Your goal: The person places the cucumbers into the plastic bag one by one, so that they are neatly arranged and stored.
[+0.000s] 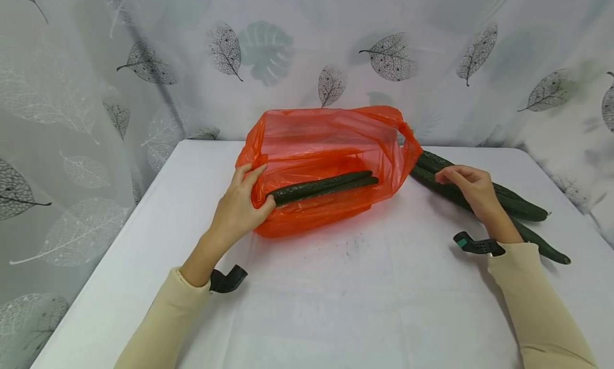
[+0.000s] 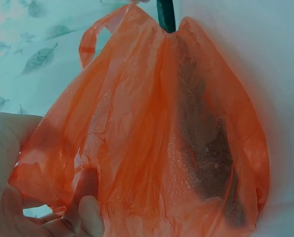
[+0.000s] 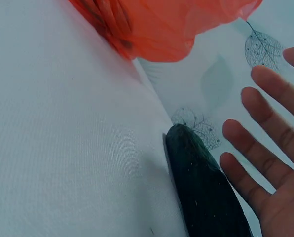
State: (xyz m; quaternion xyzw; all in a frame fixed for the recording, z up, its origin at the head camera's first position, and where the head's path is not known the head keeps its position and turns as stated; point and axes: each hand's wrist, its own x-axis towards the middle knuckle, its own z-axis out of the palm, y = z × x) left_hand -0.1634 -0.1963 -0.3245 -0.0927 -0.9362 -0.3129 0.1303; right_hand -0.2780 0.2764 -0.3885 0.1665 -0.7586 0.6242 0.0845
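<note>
A thin orange-red plastic bag (image 1: 326, 139) lies on its side with its mouth toward me. Two dark green cucumbers (image 1: 326, 187) lie inside it, side by side, and show as dark shapes through the film in the left wrist view. My left hand (image 1: 240, 198) grips the bag's left edge between thumb and fingers, the thumb tip right at the cucumbers' left end. Over more cucumbers (image 1: 523, 205) on the right of the table hovers my right hand (image 1: 467, 185), holding nothing. In the right wrist view its fingers (image 3: 265, 118) are spread beside a cucumber (image 3: 206, 192).
The white table (image 1: 364, 305) runs from me back to a pale curtain (image 1: 297, 49) with printed leaves. The far ends of the right-hand cucumbers reach behind the bag's right handle (image 1: 408, 137). A black strap device (image 1: 227, 280) sits on my left wrist.
</note>
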